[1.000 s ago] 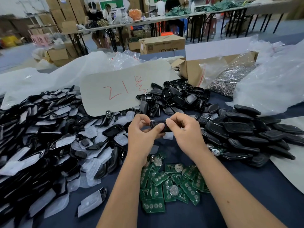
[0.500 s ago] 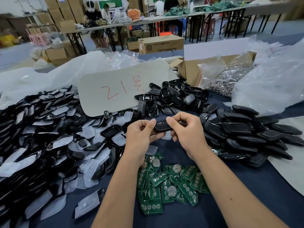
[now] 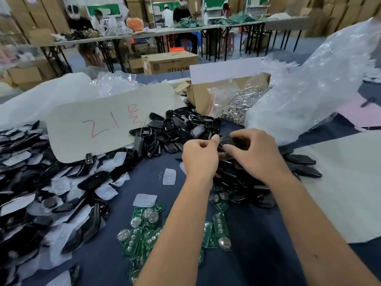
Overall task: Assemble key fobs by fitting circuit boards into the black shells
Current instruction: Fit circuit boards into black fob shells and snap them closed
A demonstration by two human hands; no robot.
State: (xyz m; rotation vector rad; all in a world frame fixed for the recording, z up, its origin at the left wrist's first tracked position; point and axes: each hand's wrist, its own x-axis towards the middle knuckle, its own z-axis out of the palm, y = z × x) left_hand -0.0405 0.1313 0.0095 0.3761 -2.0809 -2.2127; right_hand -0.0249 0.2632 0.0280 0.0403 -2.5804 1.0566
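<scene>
The work area is a warehouse floor with folding tables and stacked cartons behind; the counter (image 3: 257, 254) is covered in dark blue cloth. A loose heap of green circuit boards (image 3: 144, 232) with round coin cells lies near the person, between the forearms and to their left. Black shells (image 3: 175, 129) are piled beyond the hands, with more to the left among white pads, and a further pile lies under the right wrist.

The left hand (image 3: 199, 154) and right hand (image 3: 252, 152) meet above that right-side pile. Both are clamped by thumb and fingertips on one black fob (image 3: 227, 142), held between them clear of the counter. Motion blur hides whether its halves are fully seated.

The fob is judged light, rigid and glossy, therefore liable to slip; it is best pinched at the long edges, not the faces. The boards are judged thin and fragile and should be lifted by their edges.

Both forearms extend forward, converging, wrists slightly raised.
</scene>
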